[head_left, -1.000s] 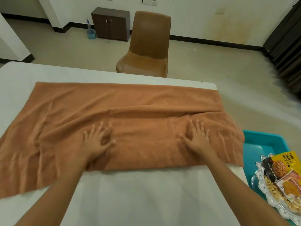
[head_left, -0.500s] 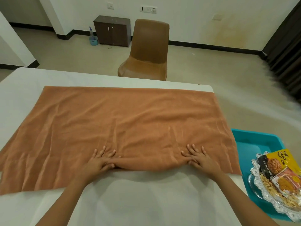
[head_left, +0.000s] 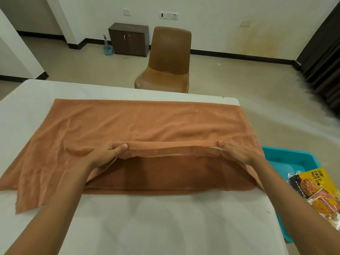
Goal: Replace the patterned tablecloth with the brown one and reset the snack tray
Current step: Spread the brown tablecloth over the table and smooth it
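Observation:
A brown tablecloth (head_left: 143, 124) lies spread across the far half of the white table (head_left: 165, 223). My left hand (head_left: 104, 155) and my right hand (head_left: 237, 153) each pinch its near edge, lifted off the table and stretched taut between them, with a lower layer of cloth showing in shadow underneath. The snack tray (head_left: 327, 205), a clear scalloped dish with snack packets, sits at the right edge inside a teal bin (head_left: 287, 159). No patterned cloth is in view.
A brown chair (head_left: 167, 61) stands beyond the table's far edge. A dark low cabinet (head_left: 128, 39) and a small blue holder (head_left: 108, 49) stand by the back wall. Dark curtains (head_left: 323, 57) hang at the right.
My hands slid back from flat on the cloth to its near edge, then pinched that edge and raised it, so the cloth lifts between them.

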Demonstrator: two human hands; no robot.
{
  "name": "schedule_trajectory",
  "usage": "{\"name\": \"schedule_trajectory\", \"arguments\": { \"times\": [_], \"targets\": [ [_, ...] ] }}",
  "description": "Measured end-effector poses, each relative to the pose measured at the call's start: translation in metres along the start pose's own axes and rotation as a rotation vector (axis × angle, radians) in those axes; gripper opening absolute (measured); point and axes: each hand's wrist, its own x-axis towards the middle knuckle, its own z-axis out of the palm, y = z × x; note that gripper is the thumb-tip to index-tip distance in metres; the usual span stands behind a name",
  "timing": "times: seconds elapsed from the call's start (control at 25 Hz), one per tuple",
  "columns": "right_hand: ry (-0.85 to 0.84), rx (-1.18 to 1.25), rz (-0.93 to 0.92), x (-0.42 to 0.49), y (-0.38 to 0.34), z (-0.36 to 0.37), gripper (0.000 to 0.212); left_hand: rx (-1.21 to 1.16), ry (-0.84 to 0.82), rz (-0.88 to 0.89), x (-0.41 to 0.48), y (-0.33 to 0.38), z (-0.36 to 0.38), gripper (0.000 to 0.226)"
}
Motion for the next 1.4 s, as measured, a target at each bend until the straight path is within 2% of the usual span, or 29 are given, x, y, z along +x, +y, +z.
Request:
{"name": "schedule_trajectory", "arguments": {
  "times": [0.08, 0.16, 0.24, 0.32, 0.36, 0.4, 0.44, 0.48, 0.52, 0.56, 0.6, 0.64, 0.68, 0.72, 0.76, 0.84, 0.92, 1.16, 1.4],
  "targets": [
    [0.024, 0.064, -0.023, 0.003, 0.004, -0.005, 0.073, -0.004, 0.059, 0.012, -0.009, 0.018, -0.001, 0.031],
    [-0.062, 0.114, 0.033, -0.001, 0.019, -0.010, 0.082, -0.038, -0.043, -0.028, -0.028, 0.034, -0.002, 0.039],
    [-0.046, 0.075, 0.190, -0.006, 0.046, -0.008, 0.103, 0.036, -0.336, -0.201, -0.047, 0.037, 0.000, 0.039],
    [0.015, -0.094, 0.425, -0.010, 0.076, 0.004, 0.137, 0.117, -0.727, -0.450, -0.066, 0.034, 0.011, 0.024],
    [-0.025, -0.183, 0.494, -0.013, 0.084, 0.014, 0.143, 0.137, -0.906, -0.541, -0.074, 0.033, 0.021, 0.027],
    [-0.101, -0.289, 0.542, -0.014, 0.088, 0.026, 0.141, 0.128, -1.011, -0.587, -0.076, 0.025, 0.030, 0.035],
    [-0.219, -0.340, 0.553, -0.015, 0.086, 0.033, 0.132, 0.111, -1.047, -0.564, -0.077, 0.020, 0.040, 0.043],
    [-0.348, -0.329, 0.558, -0.018, 0.076, 0.038, 0.110, 0.091, -0.982, -0.475, -0.073, 0.014, 0.050, 0.052],
    [-0.424, -0.249, 0.538, -0.016, 0.069, 0.043, 0.082, 0.077, -0.818, -0.348, -0.067, 0.003, 0.057, 0.063],
    [-0.398, -0.193, 0.502, -0.016, 0.059, 0.050, 0.065, 0.126, -0.542, -0.229, -0.058, -0.009, 0.064, 0.076],
    [-0.233, -0.133, 0.446, -0.011, 0.054, 0.060, 0.060, 0.222, -0.268, -0.132, -0.047, -0.022, 0.068, 0.089],
    [0.010, -0.122, 0.439, -0.004, 0.055, 0.072, 0.059, 0.365, -0.076, -0.060, -0.037, -0.039, 0.073, 0.098],
    [0.256, -0.125, 0.440, 0.001, 0.057, 0.087, 0.064, 0.539, 0.024, -0.041, -0.031, -0.049, 0.082, 0.099],
    [0.407, -0.131, 0.497, 0.003, 0.058, 0.105, 0.077, 0.662, 0.049, -0.071, -0.030, -0.061, 0.093, 0.096],
    [0.445, -0.119, 0.591, 0.002, 0.061, 0.124, 0.092, 0.716, 0.042, -0.117, -0.034, -0.069, 0.106, 0.093],
    [0.396, -0.029, 0.737, 0.001, 0.067, 0.154, 0.111, 0.706, 0.049, -0.192, -0.048, -0.082, 0.133, 0.093],
    [0.420, 0.014, 0.775, 0.007, 0.076, 0.165, 0.117, 0.679, 0.105, -0.222, -0.060, -0.086, 0.152, 0.094],
    [0.440, -0.221, 0.603, 0.063, 0.054, 0.157, 0.112, 0.669, 0.281, -0.285, -0.054, -0.098, 0.141, 0.091],
    [0.352, -0.364, 0.347, 0.165, -0.022, 0.152, 0.111, 0.580, 0.427, -0.422, -0.024, -0.137, 0.083, 0.086]
  ]
}}
